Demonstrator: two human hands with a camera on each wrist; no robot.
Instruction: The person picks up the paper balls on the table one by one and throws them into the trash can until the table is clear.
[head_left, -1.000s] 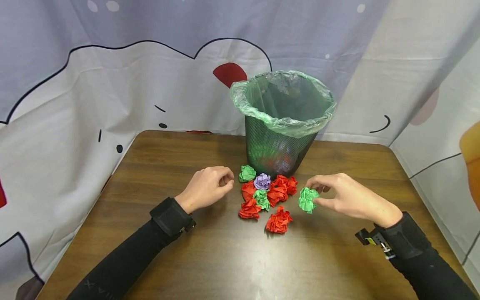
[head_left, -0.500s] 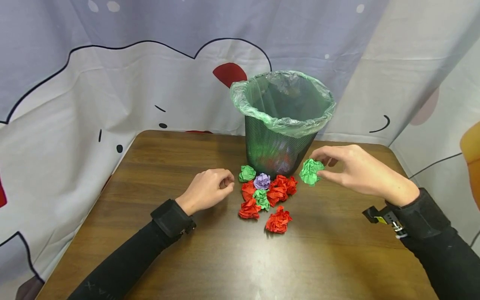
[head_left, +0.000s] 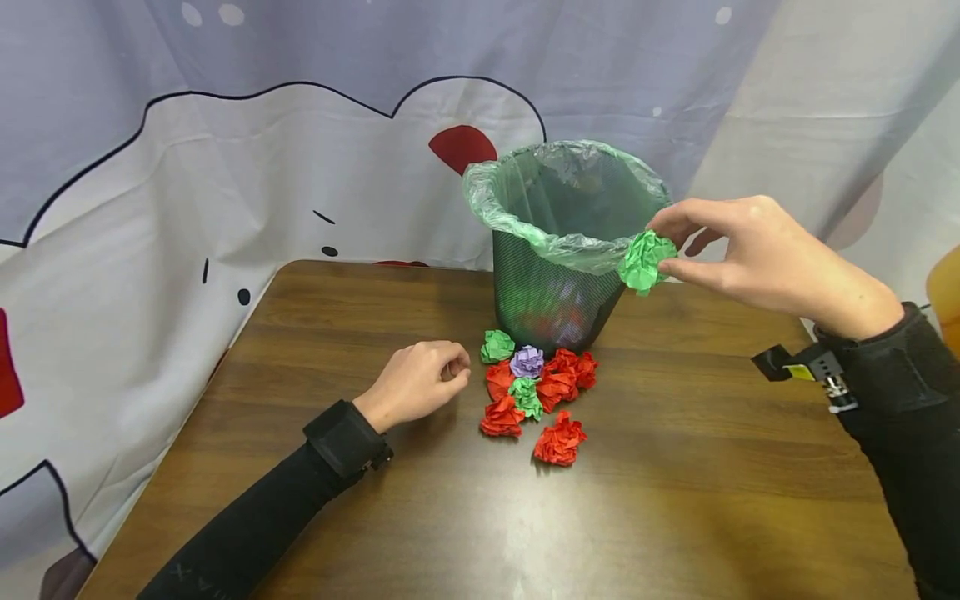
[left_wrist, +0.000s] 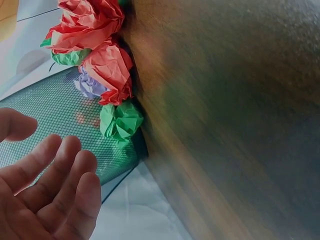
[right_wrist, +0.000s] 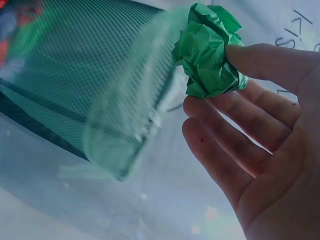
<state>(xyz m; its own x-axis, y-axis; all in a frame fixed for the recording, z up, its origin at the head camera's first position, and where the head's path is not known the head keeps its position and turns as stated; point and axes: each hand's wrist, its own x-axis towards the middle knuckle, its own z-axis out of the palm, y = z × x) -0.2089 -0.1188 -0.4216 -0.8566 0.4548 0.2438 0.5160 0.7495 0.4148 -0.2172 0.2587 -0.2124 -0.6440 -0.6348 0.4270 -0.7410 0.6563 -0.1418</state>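
Up at the rim of the wastebasket (head_left: 558, 275), my right hand (head_left: 738, 254) is raised off the tabletop (head_left: 675, 500), forearm slanting up from the lower right, with thumb and fingertips pinched around a crumpled green paper ball (head_left: 645, 260). That ball sits in the air just beside the green bag liner (head_left: 562, 242) on the basket's right edge (the right wrist view shows it gripped at my fingertips (right_wrist: 255, 60), just beside the mesh wall). My left hand (head_left: 416, 382) lies low on the tabletop left of the pile, fingers loosely curled and holding nothing; in the left wrist view the palm is relaxed and empty, with the basket's mesh and a few balls beyond it.

Counting the pile in front of the basket: two green balls, one at the back left (head_left: 497, 346) and one in the middle (head_left: 525, 397); one purple ball (head_left: 527, 362); and red ones, of which I make out about five, though the clump behind (head_left: 566, 375) runs together and I cannot tell exactly. One red ball (head_left: 559, 439) lies nearest me, slightly apart from the rest.
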